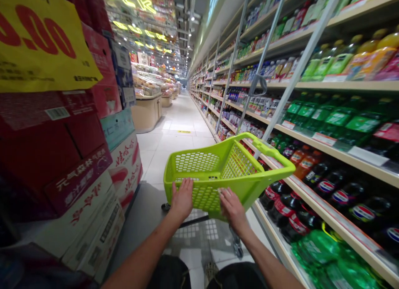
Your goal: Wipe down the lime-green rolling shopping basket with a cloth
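A lime-green shopping cart (pixel 218 179) stands sideways in front of me, its basket with perforated walls and nothing visible inside. My left hand (pixel 182 197) lies on the near side of the basket, fingers stretched up to the rim and holding nothing. Against the same side, further right, is my right hand (pixel 232 208), slightly blurred. A small pale crumpled piece (pixel 220 192), like tissue or cloth, shows at its fingers, pressed to the basket wall. The cart's handle (pixel 282 162) points right, close to the shelves.
Tall drink shelves (pixel 339 145) line the right side, with green soda bottles (pixel 330 114) and dark cola bottles (pixel 343 197). Stacked cartons (pixel 90 189) rise at the left under a yellow price sign (pixel 43 43). A tiled aisle (pixel 177 135) runs ahead past a display counter (pixel 146 112).
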`<state>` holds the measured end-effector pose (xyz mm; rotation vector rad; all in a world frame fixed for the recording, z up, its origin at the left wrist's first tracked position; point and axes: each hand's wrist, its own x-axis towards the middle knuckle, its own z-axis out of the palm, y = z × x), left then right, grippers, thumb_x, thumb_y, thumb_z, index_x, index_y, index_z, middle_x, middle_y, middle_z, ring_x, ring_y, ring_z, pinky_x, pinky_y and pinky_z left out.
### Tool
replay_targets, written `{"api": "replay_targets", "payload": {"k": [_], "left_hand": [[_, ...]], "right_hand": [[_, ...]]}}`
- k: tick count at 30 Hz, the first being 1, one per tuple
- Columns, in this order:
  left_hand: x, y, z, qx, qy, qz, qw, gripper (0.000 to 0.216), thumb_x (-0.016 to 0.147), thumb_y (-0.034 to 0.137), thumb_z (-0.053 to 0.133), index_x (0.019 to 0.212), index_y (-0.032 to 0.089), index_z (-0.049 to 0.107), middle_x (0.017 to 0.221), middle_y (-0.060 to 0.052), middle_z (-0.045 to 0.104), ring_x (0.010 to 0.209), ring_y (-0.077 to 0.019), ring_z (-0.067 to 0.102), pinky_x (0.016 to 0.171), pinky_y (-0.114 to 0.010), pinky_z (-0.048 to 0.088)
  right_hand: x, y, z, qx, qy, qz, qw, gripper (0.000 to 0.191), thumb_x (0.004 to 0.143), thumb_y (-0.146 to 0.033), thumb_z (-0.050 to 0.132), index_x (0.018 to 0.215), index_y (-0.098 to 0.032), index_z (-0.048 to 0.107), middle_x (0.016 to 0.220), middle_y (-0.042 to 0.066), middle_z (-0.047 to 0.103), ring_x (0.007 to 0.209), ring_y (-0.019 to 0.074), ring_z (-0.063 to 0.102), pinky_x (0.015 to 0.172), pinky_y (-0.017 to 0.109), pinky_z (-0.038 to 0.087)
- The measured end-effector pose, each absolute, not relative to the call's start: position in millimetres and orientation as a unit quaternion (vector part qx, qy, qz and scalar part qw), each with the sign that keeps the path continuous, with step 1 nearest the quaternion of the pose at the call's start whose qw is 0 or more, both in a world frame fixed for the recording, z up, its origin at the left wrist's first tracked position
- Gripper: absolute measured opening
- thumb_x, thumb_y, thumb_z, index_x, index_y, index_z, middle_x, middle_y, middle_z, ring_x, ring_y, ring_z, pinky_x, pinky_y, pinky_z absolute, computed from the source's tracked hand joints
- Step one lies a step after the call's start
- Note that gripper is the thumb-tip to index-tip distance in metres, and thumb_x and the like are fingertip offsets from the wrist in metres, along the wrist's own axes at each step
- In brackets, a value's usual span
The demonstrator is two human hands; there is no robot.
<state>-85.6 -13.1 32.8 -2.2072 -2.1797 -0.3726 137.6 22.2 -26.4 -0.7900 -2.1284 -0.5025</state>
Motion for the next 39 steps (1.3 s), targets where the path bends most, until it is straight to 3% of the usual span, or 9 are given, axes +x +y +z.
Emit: {"api": "replay_targets", "payload": {"k": [4,10,17,24,28,31,36,39], "left_hand": [[-66.1,-9.5,33.2,-0.73,-0.673,-0.119,0.011,0.068,0.068,0.006,0.032,0.135,0.012,0.024,0.143,-0.006,0.024,0.132,-0.0196,0.018,0.105,-0.055,0.008],[-58.1,-9.3,34.4,-0.737,-0.668,-0.105,0.004,0.068,0.067,0.006,0.031,0.134,0.013,0.026,0.142,-0.005,0.025,0.132,-0.0187,0.019,0.106,-0.054,0.009],[-49.6,-5.7,35.3,-0.741,-0.66,-0.126,0.01,0.069,0.066,0.006,0.033,0.135,0.012,0.025,0.142,-0.006,0.025,0.132,-0.0194,0.02,0.106,-0.053,0.006],[-47.9,-4.8,33.6,-0.741,-0.659,-0.127,0.011,0.067,0.066,0.005,0.032,0.133,0.013,0.029,0.141,-0.007,0.029,0.131,-0.0204,0.023,0.106,-0.053,0.009],[-48.0,-4.0,38.5,-0.733,-0.667,-0.133,0.014,0.067,0.066,0.006,0.034,0.133,0.013,0.029,0.14,-0.008,0.032,0.13,-0.0212,0.025,0.106,-0.053,0.009],[-46.8,-3.7,37.7,-0.732,-0.666,-0.141,0.013,0.066,0.066,0.007,0.035,0.132,0.014,0.032,0.139,-0.007,0.032,0.13,-0.0202,0.026,0.106,-0.053,0.008],[-47.6,-3.3,31.0,-0.733,-0.665,-0.142,0.018,0.065,0.066,0.006,0.034,0.131,0.014,0.034,0.14,-0.006,0.03,0.131,-0.0192,0.023,0.107,-0.053,0.009],[-51.0,-2.5,28.9,-0.74,-0.658,-0.135,0.023,0.066,0.066,0.005,0.033,0.131,0.014,0.034,0.141,-0.005,0.029,0.131,-0.0192,0.023,0.106,-0.054,0.009]], "right_hand": [[144.1,36.3,0.8,-0.337,-0.803,-0.211,0.443,0.036,0.084,-0.008,0.041,0.116,-0.02,0.053,0.124,0.009,0.052,0.128,0.0223,0.028,0.099,0.047,0.036],[167.7,25.2,-29.2,-0.308,-0.845,-0.222,0.377,0.033,0.085,-0.01,0.04,0.114,-0.021,0.053,0.114,0.007,0.059,0.123,0.0201,0.037,0.094,0.044,0.043],[212.0,41.0,34.6,-0.406,-0.749,-0.277,0.445,0.036,0.083,-0.009,0.042,0.116,-0.019,0.053,0.122,0.011,0.053,0.126,0.0239,0.031,0.097,0.047,0.037],[229.8,26.5,2.7,-0.356,-0.813,-0.267,0.375,0.033,0.083,-0.011,0.042,0.113,-0.019,0.054,0.116,0.01,0.057,0.124,0.0215,0.035,0.092,0.042,0.043],[252.3,45.5,57.9,-0.439,-0.722,-0.286,0.453,0.035,0.083,-0.011,0.04,0.113,-0.019,0.054,0.124,0.01,0.05,0.125,0.0236,0.034,0.098,0.047,0.036],[263.7,68.3,89.6,-0.489,-0.689,-0.285,0.453,0.034,0.081,-0.012,0.04,0.109,-0.017,0.057,0.122,0.011,0.052,0.122,0.0243,0.038,0.099,0.048,0.035],[233.4,77.8,69.2,-0.435,-0.774,-0.242,0.391,0.033,0.077,-0.01,0.041,0.103,-0.017,0.06,0.113,0.01,0.057,0.119,0.0232,0.04,0.098,0.046,0.037],[214.1,78.5,71.8,-0.399,-0.789,-0.231,0.406,0.036,0.079,-0.009,0.037,0.107,-0.018,0.058,0.116,0.009,0.055,0.12,0.0209,0.039,0.097,0.042,0.039]]}}
